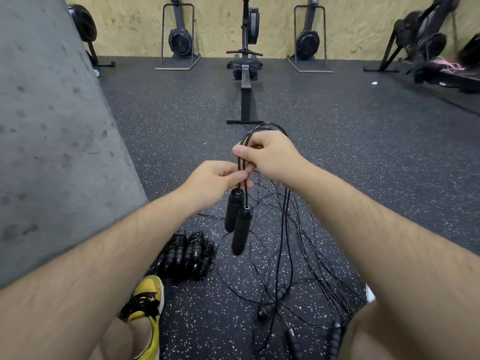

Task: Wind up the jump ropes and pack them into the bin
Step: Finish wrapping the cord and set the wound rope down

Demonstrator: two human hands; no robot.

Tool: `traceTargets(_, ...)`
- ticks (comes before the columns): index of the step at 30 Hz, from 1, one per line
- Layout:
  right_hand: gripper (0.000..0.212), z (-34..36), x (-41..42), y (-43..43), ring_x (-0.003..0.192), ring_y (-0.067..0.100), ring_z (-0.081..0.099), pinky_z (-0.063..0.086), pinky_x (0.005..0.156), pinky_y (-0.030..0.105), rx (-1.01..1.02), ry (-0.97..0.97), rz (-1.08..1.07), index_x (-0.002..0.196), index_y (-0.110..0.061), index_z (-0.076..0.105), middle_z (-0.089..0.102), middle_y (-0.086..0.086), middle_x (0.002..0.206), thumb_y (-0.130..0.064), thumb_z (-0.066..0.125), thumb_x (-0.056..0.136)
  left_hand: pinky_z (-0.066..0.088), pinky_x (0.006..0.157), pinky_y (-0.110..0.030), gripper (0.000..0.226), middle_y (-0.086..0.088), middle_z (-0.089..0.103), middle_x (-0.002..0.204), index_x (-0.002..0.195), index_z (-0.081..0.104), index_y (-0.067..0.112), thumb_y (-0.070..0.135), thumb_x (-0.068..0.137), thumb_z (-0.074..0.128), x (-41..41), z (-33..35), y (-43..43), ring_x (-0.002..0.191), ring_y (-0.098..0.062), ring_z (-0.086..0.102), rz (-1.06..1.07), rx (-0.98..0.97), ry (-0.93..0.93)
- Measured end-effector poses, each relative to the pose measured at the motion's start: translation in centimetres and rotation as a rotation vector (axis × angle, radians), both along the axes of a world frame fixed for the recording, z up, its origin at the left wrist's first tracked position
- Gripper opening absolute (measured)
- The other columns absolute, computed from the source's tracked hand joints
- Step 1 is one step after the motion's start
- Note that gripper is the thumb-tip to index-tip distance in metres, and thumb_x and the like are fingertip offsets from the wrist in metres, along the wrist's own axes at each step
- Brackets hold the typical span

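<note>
Left hand [215, 183]: it was held out over the floor, its fingers [235, 175] and thumb pinching the two cord strands just above the handles.
Right hand [271, 154]: it was a little higher and farther out, touching the left hand, its fingers [240, 151] curled round the same strands in a firm grasp.
Held jump rope [240, 163]: a thin black cord ran up between both hands, arched in a loop over the right hand and dropped on its far side to the floor.
Handles [240, 229]: two black grips hung side by side under the left hand, touching, clear of the floor, one lower than the other.
Loose jump ropes [285, 258]: a tangle of black cord lay on the floor under and right of the hands, with several more grips near the bottom edge.
Wound jump ropes [187, 253]: a tight pile of coiled ropes lay on the floor left of the tangle, just beyond the shoe.
Shoe [148, 302]: yellow with black laces, at bottom left.
Floor [363, 152]: dark speckled rubber.
Pillar [52, 126]: grey concrete, filling the left side.
Rowing machine [245, 81]: it lay flat straight ahead, with others stood upright along the plywood wall [278, 22].
</note>
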State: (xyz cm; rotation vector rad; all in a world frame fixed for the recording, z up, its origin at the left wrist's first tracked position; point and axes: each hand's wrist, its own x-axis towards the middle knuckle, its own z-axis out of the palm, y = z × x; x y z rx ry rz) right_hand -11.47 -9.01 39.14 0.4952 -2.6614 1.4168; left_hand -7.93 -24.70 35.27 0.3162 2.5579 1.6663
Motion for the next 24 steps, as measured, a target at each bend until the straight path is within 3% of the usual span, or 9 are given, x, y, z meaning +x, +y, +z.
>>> traceTargets(2,0.024,-0.1,-0.1,0.2,0.060,0.012,0.069,0.056,0.068,0.033,-0.041,0.000,-0.004,0.085,-0.006,0.070,0.073,0.006,0.076,-0.029,0.069,0.093,0.043,0.063,-0.007,0.019,-0.007,0.077,0.101,0.107,0.075,0.004,0.014,0.101,0.060,0.0,0.0,0.1,0.059,0.008,0.061,0.008,-0.014,0.004)
traceTargets(4,0.023,0.0,-0.2,0.4,0.061,0.012,0.069,0.056,0.067,0.031,-0.103,0.003,-0.011,0.083,-0.007,0.069,0.072,0.007,0.077,-0.027,0.069,0.094,0.049,0.086,-0.022,0.017,-0.006,0.078,0.100,0.102,0.077,0.008,0.019,0.098,0.065,-0.3,-0.3,0.0,0.085,-0.008,0.070,-0.003,-0.008,-0.015)
traceTargets(6,0.018,0.2,-0.2,0.5,0.060,0.013,0.069,0.054,0.060,0.025,-0.185,0.008,-0.008,0.083,-0.009,0.071,0.073,0.005,0.078,-0.023,0.069,0.094,0.045,0.099,-0.034,0.015,-0.004,0.079,0.099,0.098,0.078,0.013,0.023,0.097,0.068,-0.4,-0.5,-0.1,0.099,-0.024,0.071,-0.013,-0.009,-0.042)
traceTargets(9,0.013,0.3,-0.4,0.6,0.058,0.010,0.067,0.045,0.054,0.017,-0.266,0.005,-0.027,0.081,-0.018,0.071,0.069,-0.009,0.070,-0.022,0.070,0.093,0.044,0.092,-0.034,0.015,-0.008,0.078,0.099,0.094,0.078,0.012,0.024,0.096,0.069,-0.3,-0.8,0.3,0.090,-0.020,0.065,-0.016,0.013,-0.037)
traceTargets(12,0.019,0.3,-0.6,0.9,0.061,0.012,0.067,0.045,0.054,0.016,-0.329,-0.006,-0.041,0.076,-0.018,0.068,0.067,-0.007,0.070,-0.025,0.070,0.093,0.050,0.091,-0.029,0.015,-0.008,0.079,0.095,0.097,0.076,0.005,0.017,0.097,0.067,-0.2,-0.5,0.7,0.087,-0.015,0.067,0.027,0.049,-0.016)
traceTargets(16,0.045,-0.5,-1.1,1.7,0.066,0.012,0.064,0.059,0.079,0.042,-0.165,-0.053,-0.033,0.088,-0.011,0.071,0.073,0.008,0.083,-0.055,0.064,0.090,0.053,0.093,-0.045,0.018,-0.012,0.077,0.087,0.083,0.077,0.011,0.019,0.096,0.068,-1.0,0.3,0.2,0.079,-0.020,0.067,0.070,0.066,0.039)
traceTargets(19,0.055,-1.0,-0.2,2.2,0.085,0.008,0.072,0.059,0.078,0.027,-0.039,-0.226,0.091,0.117,-0.021,0.068,0.075,-0.005,0.103,-0.066,0.062,0.086,0.056,0.079,-0.033,0.019,-0.013,0.075,0.081,0.081,0.076,0.006,0.016,0.096,0.069,-1.7,1.6,-0.2,0.073,-0.017,0.067,0.120,0.144,0.039)
traceTargets(21,0.048,-1.5,0.6,2.4,0.090,0.002,0.069,0.053,0.074,0.019,0.021,-0.315,0.186,0.114,-0.026,0.068,0.073,-0.011,0.106,-0.063,0.068,0.083,0.056,0.074,-0.029,0.018,-0.016,0.076,0.085,0.088,0.075,0.001,0.015,0.095,0.068,-2.2,2.6,-0.3,0.072,-0.018,0.070,0.155,0.230,0.011)
traceTargets(24,0.031,-2.7,1.0,2.2,0.092,0.003,0.069,0.050,0.082,0.022,0.004,-0.424,0.263,0.101,-0.025,0.074,0.075,-0.012,0.100,-0.048,0.078,0.080,0.058,0.075,-0.030,0.013,-0.012,0.078,0.091,0.094,0.075,0.007,0.016,0.097,0.066,-3.1,3.6,-0.7,0.077,-0.017,0.075,0.216,0.318,-0.061)
